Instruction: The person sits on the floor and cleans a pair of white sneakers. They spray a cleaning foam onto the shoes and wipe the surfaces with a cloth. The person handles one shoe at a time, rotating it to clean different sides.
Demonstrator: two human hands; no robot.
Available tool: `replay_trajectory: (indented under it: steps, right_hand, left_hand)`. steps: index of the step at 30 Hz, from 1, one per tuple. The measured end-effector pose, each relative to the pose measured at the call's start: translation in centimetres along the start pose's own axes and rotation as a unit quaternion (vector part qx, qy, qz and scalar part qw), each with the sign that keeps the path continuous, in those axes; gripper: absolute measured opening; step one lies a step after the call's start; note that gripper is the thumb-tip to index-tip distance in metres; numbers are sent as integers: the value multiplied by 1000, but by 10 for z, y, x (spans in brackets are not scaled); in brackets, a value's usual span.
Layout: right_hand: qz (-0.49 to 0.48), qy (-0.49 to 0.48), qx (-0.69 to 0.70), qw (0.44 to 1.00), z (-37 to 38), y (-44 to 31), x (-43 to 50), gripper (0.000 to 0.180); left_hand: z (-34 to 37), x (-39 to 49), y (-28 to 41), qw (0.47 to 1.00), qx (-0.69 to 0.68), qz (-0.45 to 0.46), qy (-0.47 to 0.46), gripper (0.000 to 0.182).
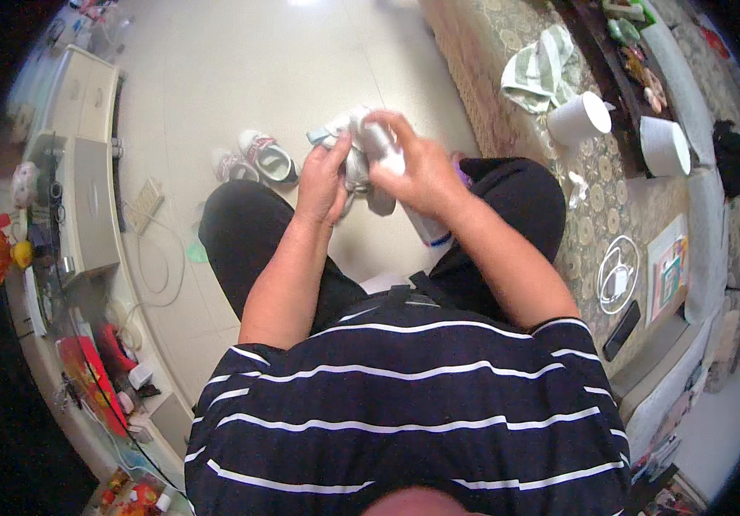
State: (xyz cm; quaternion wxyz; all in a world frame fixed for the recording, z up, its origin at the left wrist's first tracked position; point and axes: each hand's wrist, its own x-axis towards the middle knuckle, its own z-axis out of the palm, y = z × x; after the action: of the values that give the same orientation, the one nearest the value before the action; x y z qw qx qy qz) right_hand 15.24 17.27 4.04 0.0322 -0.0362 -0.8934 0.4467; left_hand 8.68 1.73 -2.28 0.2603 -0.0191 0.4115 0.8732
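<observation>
Between my knees, my left hand (326, 177) grips a light grey and white shoe (356, 164), its thumb on top near a pale blue tab. My right hand (418, 164) is closed around a whitish object (383, 145) against the shoe's right side; motion blur hides what it is. A white container with a blue edge (431, 229) stands below my right wrist, partly covered by the forearm and thigh.
A pair of white and red shoes (257, 158) lies on the tiled floor beyond my left knee, near a power strip (147, 203) with its cord. On the patterned seat cover at right are a striped towel (541, 71), a white paper roll (579, 119), a coiled cable (618, 277) and a phone (621, 330).
</observation>
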Motion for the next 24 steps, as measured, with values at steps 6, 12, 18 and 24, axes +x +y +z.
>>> replay_trajectory:
  steps: [6, 12, 18, 24]
  right_hand:
    - [31, -47, 13, 998, 8, 34, -36, 60]
    - [1, -25, 14, 1000, -5, 0, -2, 58]
    - [-28, 4, -28, 999, 6, -6, -6, 58]
    - [-16, 15, -32, 999, 8, 0, -4, 59]
  left_hand:
    - [-8, 10, 5, 999, -39, 14, -18, 27]
    - [-4, -5, -8, 983, 181, 29, -25, 32]
    - [-7, -2, -13, 971, 231, 60, -17, 33]
    - [-11, 2, -17, 969, 235, 77, -18, 32]
